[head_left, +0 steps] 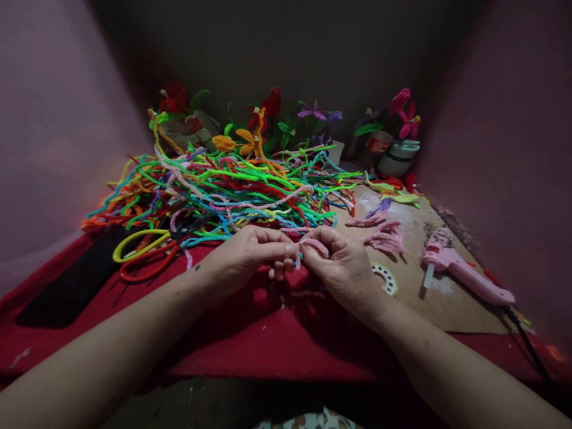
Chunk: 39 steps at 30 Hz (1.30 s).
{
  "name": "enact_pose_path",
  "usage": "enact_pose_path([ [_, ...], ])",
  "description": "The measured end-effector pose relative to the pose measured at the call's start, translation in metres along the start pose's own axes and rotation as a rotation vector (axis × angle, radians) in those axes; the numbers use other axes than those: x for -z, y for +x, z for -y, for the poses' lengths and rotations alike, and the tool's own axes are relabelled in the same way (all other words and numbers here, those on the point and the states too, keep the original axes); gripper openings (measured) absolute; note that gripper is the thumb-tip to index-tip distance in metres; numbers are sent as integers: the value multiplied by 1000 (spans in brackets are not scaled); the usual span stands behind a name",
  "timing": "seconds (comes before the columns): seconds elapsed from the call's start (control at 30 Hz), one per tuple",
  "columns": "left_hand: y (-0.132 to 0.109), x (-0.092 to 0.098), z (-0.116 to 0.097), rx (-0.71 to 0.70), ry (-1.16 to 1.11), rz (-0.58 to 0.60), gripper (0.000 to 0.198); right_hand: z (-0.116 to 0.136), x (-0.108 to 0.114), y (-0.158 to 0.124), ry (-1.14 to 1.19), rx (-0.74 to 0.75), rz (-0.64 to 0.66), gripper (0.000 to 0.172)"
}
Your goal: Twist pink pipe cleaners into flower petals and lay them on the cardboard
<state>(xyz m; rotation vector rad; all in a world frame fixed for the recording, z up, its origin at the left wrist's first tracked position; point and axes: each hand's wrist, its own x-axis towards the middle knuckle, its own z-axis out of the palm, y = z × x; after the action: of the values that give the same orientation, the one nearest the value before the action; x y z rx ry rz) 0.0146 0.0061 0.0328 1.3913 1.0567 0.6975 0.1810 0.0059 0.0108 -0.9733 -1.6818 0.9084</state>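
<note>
- Left hand (248, 253) and right hand (344, 262) together, both pinched on pink stem (314, 244), between pile (223, 185) and table (268, 339) front edge
- Stem judged light, fuzzy, easily bent; best gripped beside the bend

Dim room, light falling from above onto the bright wire heap (214, 190) beyond the fingers (268, 249), soft shadow on the red cloth (268, 339) beneath them, walls (58, 137) bowed at the edges, forearms (111, 351) blurred.
</note>
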Motion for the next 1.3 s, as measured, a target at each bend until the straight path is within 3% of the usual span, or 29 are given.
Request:
enact_pose_path([
  [0.07,0,-1,0,48,15,25,24,-2,-1,-2,-138,160,-22,9],
  [0.13,-1,-2,1,10,127,-11,25,-4,-1,-4,-221,254,-34,10],
  [0.23,-3,-6,3,-271,544,-137,24,-4,-1,-5,-235,223,-34,10],
  [0.3,-4,-7,5,-577,963,-262,23,-3,-2,-4,-130,83,-21,10],
  [0.4,-6,-8,7,-946,1509,-401,22,-3,-3,0,305,-322,91,13],
  [0.5,-8,-6,8,-1117,1677,-462,17,-4,-3,6,765,-680,219,8],
  [0.57,-8,-3,7,-1153,1604,-508,11,-3,-1,9,887,-714,253,9],
  [0.67,-4,3,5,-979,1172,-620,8,1,3,11,871,-571,259,14],
  [0.73,0,7,3,-665,712,-599,11,2,5,10,833,-478,241,14],
  [0.83,6,10,5,-147,65,-276,19,3,8,7,767,-393,246,10],
  [0.93,9,8,12,145,-343,100,21,4,9,3,656,-304,290,7],
  [1.0,9,5,17,219,-467,265,23,5,9,1,583,-234,326,7],
  [1.1,6,4,20,237,-543,401,35,8,9,-1,456,-172,339,10],
  [1.2,3,6,16,206,-567,441,33,10,9,0,303,-128,271,10],
  [1.3,-1,6,9,209,-439,377,23,9,9,1,153,-99,197,10],
])
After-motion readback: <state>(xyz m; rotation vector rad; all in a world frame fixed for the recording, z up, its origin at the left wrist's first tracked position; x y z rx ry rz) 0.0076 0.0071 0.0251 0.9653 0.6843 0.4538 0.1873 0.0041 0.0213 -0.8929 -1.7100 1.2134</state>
